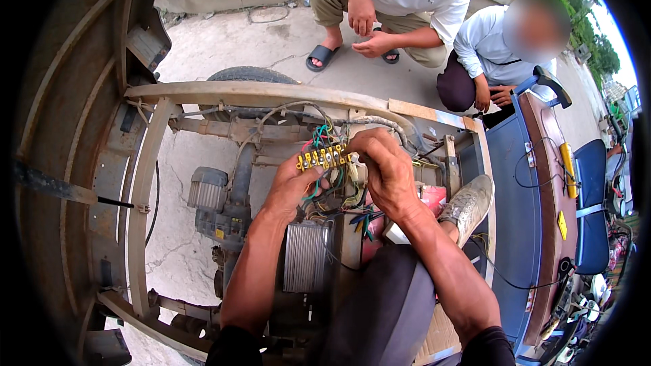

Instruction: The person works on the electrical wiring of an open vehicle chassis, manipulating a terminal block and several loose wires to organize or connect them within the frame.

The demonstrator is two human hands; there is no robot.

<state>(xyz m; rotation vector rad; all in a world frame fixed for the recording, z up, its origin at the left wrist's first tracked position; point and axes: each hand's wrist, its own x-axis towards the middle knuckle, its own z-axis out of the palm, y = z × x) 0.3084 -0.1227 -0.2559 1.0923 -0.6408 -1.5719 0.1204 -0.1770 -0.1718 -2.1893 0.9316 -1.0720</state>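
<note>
A yellow terminal block point(313, 161) with a row of metal screws is held up over the vehicle frame. My left hand point(290, 191) grips it from below and at its left end. Fingers of my right hand point(384, 168) are bent and pinched together at the block's right end. What they hold, if anything, is hidden behind the knuckles. Green, red and black wires point(324, 137) run to the block's far side. Pale connectors point(355, 172) and more loose wiring hang just below, between my hands.
A finned metal box point(306, 257) sits below my left hand, with a motor point(209, 188) further left. The frame's far rail point(271, 97) crosses beyond the wiring. My shoe point(468, 205) rests at right. Two people squat beyond the rail; a blue panel point(510, 230) stands at right.
</note>
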